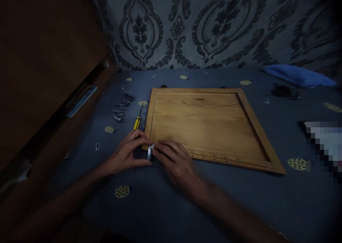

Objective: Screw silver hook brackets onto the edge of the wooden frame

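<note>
Positions are read from the panel's centre, with 12 o'clock away from the wearer: a framed wooden panel (197,116) lies flat on a dark blue printed sheet (155,207), a row of dark holes (214,156) showing along its near edge at about 5 o'clock; at 8 o'clock, by the near left corner, a small bright metal fitting (149,153) is held between both hands; the left hand (128,150) forms a wide C, fingertips at the fitting's upper end and thumb at its lower end, the hold closed on the piece; the right hand (175,161) lies palm down over the near edge, fingers bent and close together, tips at the fitting's side, though whether they pinch it cannot be told; a yellow-handled screwdriver (137,122) rests at 9 o'clock, its shaft pointing away; further out, small screws (118,133) lie at 9 o'clock and dark metal loop-shaped pieces (117,118) sit in a line between 9 and 10; a blue cloth (299,75) lies at 2 o'clock; a patterned wall covering (176,26) stands at 12
</note>
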Available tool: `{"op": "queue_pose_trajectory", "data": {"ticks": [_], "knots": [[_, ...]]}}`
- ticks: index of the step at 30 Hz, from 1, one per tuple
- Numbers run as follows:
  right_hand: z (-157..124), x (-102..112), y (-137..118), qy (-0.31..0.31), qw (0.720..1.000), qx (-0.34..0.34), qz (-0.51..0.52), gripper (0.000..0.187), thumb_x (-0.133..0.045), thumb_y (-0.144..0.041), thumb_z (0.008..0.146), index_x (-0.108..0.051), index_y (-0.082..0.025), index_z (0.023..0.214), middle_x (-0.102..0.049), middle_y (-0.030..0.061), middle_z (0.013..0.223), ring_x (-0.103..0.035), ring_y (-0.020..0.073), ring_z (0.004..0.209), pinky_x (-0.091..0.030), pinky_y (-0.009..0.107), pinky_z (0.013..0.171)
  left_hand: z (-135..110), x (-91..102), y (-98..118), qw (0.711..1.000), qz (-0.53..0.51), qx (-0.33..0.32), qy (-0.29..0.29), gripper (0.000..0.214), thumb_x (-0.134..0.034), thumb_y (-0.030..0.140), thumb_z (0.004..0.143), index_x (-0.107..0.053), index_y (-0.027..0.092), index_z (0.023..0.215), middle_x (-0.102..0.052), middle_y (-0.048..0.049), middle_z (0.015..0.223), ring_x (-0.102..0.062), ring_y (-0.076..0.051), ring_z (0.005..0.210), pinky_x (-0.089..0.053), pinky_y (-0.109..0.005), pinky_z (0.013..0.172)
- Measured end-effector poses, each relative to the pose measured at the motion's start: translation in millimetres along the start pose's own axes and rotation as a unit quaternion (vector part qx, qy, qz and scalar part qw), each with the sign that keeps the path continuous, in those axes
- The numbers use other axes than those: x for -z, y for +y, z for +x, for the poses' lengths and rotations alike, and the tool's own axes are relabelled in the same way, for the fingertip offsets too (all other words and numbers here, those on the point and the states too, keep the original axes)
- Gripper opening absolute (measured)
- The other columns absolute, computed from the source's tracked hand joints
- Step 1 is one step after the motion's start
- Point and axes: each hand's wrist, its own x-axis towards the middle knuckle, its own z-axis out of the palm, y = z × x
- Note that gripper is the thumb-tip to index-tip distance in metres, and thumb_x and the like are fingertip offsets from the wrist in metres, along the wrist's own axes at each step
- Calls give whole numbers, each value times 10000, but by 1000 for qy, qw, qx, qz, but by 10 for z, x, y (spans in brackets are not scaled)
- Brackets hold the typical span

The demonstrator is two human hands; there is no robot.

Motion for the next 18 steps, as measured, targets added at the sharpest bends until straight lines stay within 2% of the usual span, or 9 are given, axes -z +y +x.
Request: {"op": "queue_pose_trajectory", "data": {"ticks": [6, 11, 15, 18], "knots": [[18, 29, -2, -14, 1000, 7, -14, 341, -492, -97, 1013, -656, -132, 1309, -738, 147, 1206, -629, 280, 1145, -581, 480, 907, -8, 17, 2, 1000, 4, -9, -10, 552, -818, 495, 827, -630, 243, 1281, -596, -71, 1172, -590, -263, 1133, -512, -405, 972], [20, 34, 5, -8, 1000, 7, -14, 293, -532, -88, 996, -678, -100, 1249, -746, 153, 1181, -634, 274, 1139, -583, 459, 930, -14, 29, -5, 1000, 7, -11, -10, 460, -779, 420, 874, -634, 230, 1267, -595, -70, 1165, -593, -251, 1128, -517, -387, 963], [27, 46, 0, -8, 1000, 3, -13, 309, -493, -88, 1013, -673, -123, 1262, -744, 132, 1207, -632, 264, 1139, -583, 450, 926, -1, 41, 2, 1000, 11, -12, -17, 429, -782, 401, 866, -647, 222, 1231, -596, -69, 1162, -600, -252, 1113, -527, -389, 943], [37, 60, -5, -8, 1000, 2, -4, 302, -488, -87, 1011, -670, -87, 1251, -743, 154, 1202, -626, 273, 1142, -585, 461, 920, 9, 50, 11, 1000, 11, -12, -16, 411, -784, 389, 863, -648, 219, 1212, -603, -67, 1150, -605, -250, 1103, -536, -390, 931]]}}
